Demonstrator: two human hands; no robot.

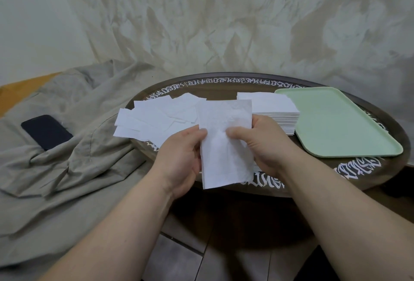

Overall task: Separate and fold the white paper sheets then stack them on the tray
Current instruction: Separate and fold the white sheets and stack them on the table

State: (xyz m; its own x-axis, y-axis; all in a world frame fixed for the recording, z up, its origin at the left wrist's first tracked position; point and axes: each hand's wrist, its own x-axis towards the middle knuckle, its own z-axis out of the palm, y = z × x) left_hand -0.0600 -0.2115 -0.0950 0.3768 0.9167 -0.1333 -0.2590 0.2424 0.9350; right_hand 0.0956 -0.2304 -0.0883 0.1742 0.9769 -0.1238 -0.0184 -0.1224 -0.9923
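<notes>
Sheet in hand: one thin, crinkled white paper sheet (224, 142) held up over the near edge of the round dark wooden table with white lettering round its rim (349, 175). Long axis runs near-to-far, slightly tilted, far end higher. Left hand (181, 157) pinches the left edge with thumb on top; right hand (264, 144) pinches the right edge the same way, fingers curled behind. Both grips sit at about mid-length, thumbs close together, so near and far halves hang free either side of the grip line.

Judgement: fold likely goes across the long axis, far end brought toward near end, or the plies peeled apart first; cannot tell whether it is one layer or two.

Pale green rectangular plastic tray (336, 124) lies to the right, bare, well apart from the sheet; right hand is the nearer one for placing. Neat stack of white paper sheets (275, 110) sits just left of the tray, touching or nearly so. Loose scattered pile of white sheets (156, 119) lies left-far on the table. Dark phone (46, 131) rests on grey crumpled cloth (67, 168), far left.
</notes>
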